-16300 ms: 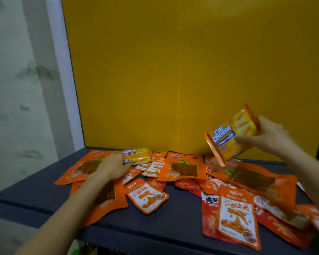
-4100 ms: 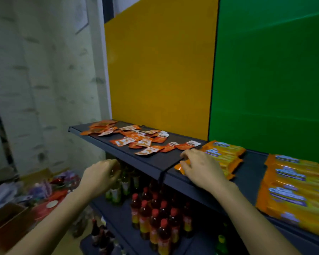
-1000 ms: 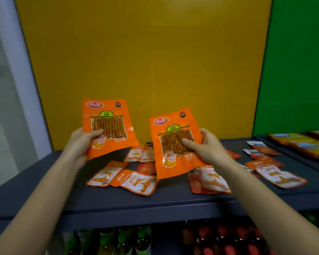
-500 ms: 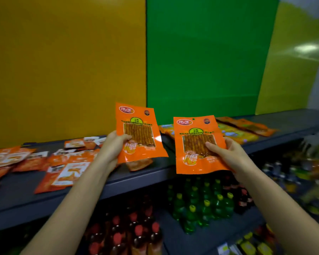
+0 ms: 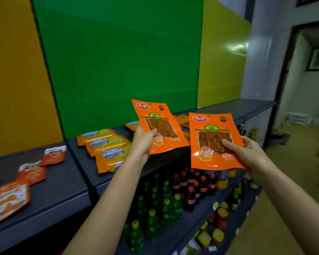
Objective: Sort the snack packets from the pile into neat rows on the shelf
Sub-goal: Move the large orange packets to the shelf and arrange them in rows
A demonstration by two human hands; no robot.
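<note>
Snack packet (image 5: 161, 116) gripped in left hand (image 5: 143, 141) | second packet (image 5: 208, 129) gripped in right hand (image 5: 247, 153) | both carried rightward from pile (image 5: 31, 172)

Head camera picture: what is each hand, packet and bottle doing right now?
left hand, grips the left orange packet, held upright.
right hand, grips the right orange packet, held upright.
Cal Cheese packets, lying in an overlapping row on the shelf.
small orange sachets, lying scattered flat.
bottles, standing upright, capped.
</note>
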